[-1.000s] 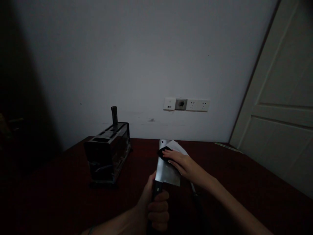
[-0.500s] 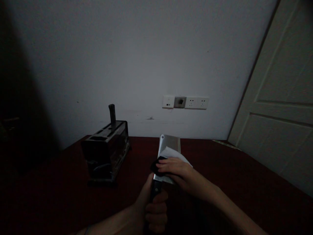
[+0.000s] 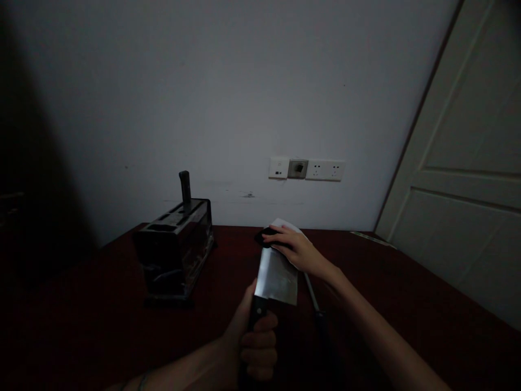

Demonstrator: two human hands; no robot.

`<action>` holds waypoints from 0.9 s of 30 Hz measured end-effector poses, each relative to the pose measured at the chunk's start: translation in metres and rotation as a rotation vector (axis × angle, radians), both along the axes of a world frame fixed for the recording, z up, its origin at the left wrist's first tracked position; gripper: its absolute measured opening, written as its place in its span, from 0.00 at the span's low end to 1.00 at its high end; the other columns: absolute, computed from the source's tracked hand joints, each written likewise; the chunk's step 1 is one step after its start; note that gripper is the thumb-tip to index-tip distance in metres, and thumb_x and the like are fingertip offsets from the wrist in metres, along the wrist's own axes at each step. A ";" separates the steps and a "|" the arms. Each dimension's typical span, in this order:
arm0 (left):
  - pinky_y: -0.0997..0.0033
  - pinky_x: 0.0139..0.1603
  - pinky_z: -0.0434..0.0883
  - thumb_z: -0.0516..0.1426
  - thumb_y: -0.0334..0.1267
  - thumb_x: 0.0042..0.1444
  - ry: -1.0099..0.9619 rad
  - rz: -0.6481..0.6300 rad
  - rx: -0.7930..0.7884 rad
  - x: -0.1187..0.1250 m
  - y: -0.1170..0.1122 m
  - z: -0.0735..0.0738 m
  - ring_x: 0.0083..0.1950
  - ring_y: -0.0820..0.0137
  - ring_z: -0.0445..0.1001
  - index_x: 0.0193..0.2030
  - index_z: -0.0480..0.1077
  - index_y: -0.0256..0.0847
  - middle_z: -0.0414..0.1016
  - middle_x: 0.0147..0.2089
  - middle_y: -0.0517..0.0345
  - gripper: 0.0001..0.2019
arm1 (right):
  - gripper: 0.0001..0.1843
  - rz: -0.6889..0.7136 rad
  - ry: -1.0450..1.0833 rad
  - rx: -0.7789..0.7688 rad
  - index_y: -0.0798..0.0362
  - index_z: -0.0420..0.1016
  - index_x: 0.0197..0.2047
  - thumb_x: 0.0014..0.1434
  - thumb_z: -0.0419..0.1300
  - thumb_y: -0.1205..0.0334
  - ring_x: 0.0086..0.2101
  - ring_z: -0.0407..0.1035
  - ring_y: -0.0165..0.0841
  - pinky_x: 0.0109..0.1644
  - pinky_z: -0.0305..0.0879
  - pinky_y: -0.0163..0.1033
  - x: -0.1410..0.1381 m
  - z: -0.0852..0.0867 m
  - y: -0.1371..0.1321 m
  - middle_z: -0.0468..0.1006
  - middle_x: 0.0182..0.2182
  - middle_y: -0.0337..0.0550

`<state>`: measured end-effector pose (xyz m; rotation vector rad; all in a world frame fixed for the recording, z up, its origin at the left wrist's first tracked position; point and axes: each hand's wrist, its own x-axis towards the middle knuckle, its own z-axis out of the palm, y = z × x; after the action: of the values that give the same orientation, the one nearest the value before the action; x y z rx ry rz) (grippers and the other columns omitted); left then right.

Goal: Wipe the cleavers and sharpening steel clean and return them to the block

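Note:
My left hand (image 3: 258, 345) is wrapped round the black handle of a cleaver (image 3: 278, 279), its broad blade pointing away from me. Against the far end of the blade, my right hand (image 3: 299, 248) presses a black and white cloth (image 3: 266, 237), with its fingers over it. The cloth and fingers hide the blade's tip. To the right of the cleaver lies a thin metal rod with a dark handle, which looks like a sharpening steel (image 3: 312, 293); it runs partly under my right arm.
A dark knife block (image 3: 175, 250) stands at the left of the dark red table (image 3: 101, 326), with one black-handled knife (image 3: 185, 187) upright in it. Behind is a wall with sockets (image 3: 324, 170). A panelled door (image 3: 456, 217) is at the right. The light is dim.
My right hand has slid the cloth away from the handle to the blade's far end, uncovering the near blade. The metal rod now shows. My left hand keeps its hold.

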<state>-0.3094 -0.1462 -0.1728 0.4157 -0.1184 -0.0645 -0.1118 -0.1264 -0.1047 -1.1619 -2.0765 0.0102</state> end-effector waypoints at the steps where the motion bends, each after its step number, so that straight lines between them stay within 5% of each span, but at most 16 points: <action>1: 0.80 0.12 0.41 0.34 0.63 0.55 0.004 0.003 0.004 0.000 0.000 0.000 0.09 0.80 0.37 0.13 0.54 0.39 0.43 0.06 0.67 0.33 | 0.15 0.012 0.026 -0.007 0.47 0.73 0.46 0.59 0.53 0.69 0.55 0.60 0.34 0.59 0.54 0.52 -0.001 0.000 0.001 0.74 0.49 0.41; 16: 0.80 0.11 0.46 0.38 0.56 0.59 -0.061 0.049 -0.012 -0.001 0.009 -0.014 0.09 0.79 0.39 0.17 0.58 0.39 0.45 0.08 0.69 0.28 | 0.17 0.236 0.201 -0.221 0.47 0.75 0.44 0.55 0.56 0.74 0.48 0.68 0.30 0.55 0.63 0.41 -0.045 -0.021 -0.061 0.78 0.44 0.40; 27: 0.79 0.11 0.44 0.33 0.64 0.55 -0.082 -0.004 -0.021 0.001 -0.016 -0.001 0.08 0.79 0.40 0.14 0.57 0.39 0.43 0.06 0.67 0.34 | 0.14 0.041 0.089 -0.050 0.49 0.75 0.45 0.57 0.56 0.68 0.47 0.69 0.34 0.54 0.63 0.44 0.004 0.011 -0.003 0.77 0.45 0.43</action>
<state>-0.3088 -0.1624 -0.1734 0.3968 -0.2002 -0.0506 -0.1074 -0.1295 -0.0933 -1.1287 -2.0316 0.1317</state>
